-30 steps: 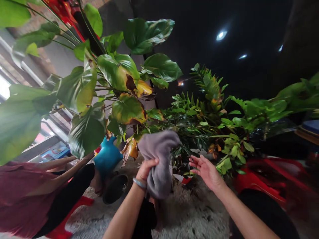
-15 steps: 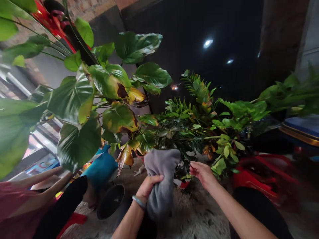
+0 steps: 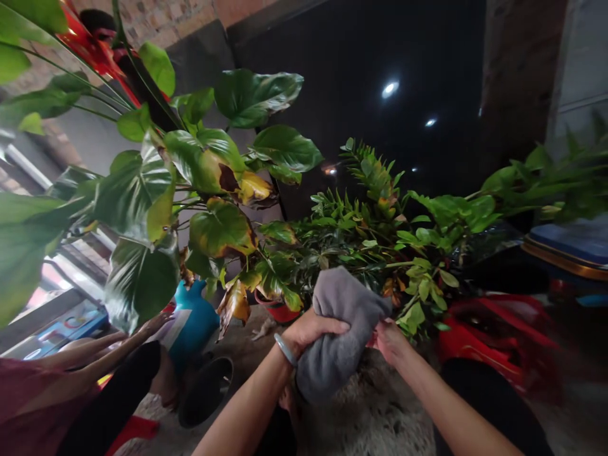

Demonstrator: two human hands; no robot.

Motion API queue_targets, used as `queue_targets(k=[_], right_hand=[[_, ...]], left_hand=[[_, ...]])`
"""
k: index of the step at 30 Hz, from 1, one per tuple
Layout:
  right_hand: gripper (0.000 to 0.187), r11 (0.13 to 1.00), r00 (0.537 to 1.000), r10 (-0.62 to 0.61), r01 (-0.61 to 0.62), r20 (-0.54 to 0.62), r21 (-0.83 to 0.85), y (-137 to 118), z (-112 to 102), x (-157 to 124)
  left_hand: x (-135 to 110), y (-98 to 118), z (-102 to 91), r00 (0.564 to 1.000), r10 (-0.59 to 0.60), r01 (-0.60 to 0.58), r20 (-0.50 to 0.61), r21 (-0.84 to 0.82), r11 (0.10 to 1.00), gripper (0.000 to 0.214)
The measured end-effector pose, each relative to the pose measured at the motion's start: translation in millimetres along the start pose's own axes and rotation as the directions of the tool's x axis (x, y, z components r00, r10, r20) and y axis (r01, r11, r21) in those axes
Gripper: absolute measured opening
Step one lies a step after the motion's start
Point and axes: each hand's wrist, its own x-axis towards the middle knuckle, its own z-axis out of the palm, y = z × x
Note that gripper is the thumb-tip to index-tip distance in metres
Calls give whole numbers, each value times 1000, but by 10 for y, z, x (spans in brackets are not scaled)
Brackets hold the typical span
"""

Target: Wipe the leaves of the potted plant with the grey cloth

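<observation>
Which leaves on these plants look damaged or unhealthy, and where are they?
The large leaf left of centre is yellowed with brown edges, the leaf above it has a dark dead patch, and a shrivelled brown leaf hangs below, left of the grey cloth.

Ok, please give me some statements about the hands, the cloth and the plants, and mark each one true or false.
1. The left hand grips the grey cloth. True.
2. The right hand is far away from the cloth. False: it is at the cloth's right edge, beside the small-leaved plant.
3. A bracelet sits on the left wrist. True.
4. The big leaves are all pure green. False: several show yellow and brown patches.
</observation>
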Motion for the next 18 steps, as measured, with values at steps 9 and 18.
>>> queue_targets(k=[9, 18], right_hand=[[16, 998, 1000, 14, -15, 17, 60, -37, 51, -30], [14, 995, 999, 47, -47, 11, 92, 144, 19, 107]], left_hand=[[277, 461, 229, 978, 110, -142, -176, -178, 974, 28], [-27, 17, -135, 995, -84, 81, -58, -39, 996, 37]])
